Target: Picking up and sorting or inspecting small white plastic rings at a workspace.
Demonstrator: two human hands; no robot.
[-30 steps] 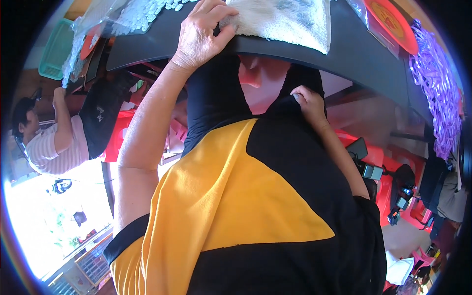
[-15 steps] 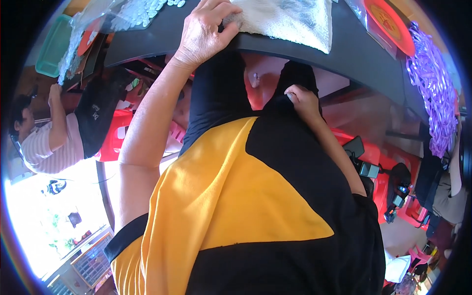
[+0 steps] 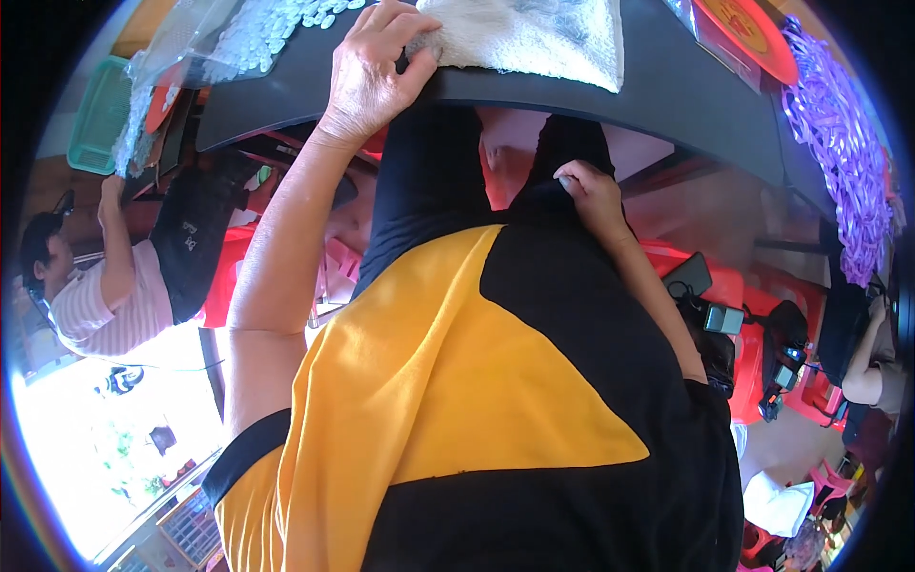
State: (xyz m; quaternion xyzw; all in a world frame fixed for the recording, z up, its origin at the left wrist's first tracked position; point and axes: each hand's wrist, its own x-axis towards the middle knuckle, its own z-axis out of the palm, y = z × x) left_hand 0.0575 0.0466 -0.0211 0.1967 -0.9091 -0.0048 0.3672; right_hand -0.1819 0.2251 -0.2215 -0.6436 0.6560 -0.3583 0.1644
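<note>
The left hand (image 3: 376,71) rests on the front edge of the dark table (image 3: 667,86), its fingers curled down over the near corner of a white cloth (image 3: 534,38); they press on the cloth more than they close around it. The cloth lies flat on the table, just at its edge. The right hand (image 3: 591,195) is below the table, on the knee, with the fingers bent and pinching the black trouser (image 3: 562,153) fabric. To do this well, I think the left hand should keep the cloth pinned with the fingertips and slide it inward, because its near side is already at the edge and could slip off. On the left of the cloth there is a clear bag (image 3: 238,38) of small pale pieces, quite near; on the right a red plate (image 3: 748,33) and purple strings (image 3: 843,143), more apart. The open room is mainly the bare strip of table to the right of the cloth. Another person (image 3: 114,286) sits at the left, well apart.
</note>
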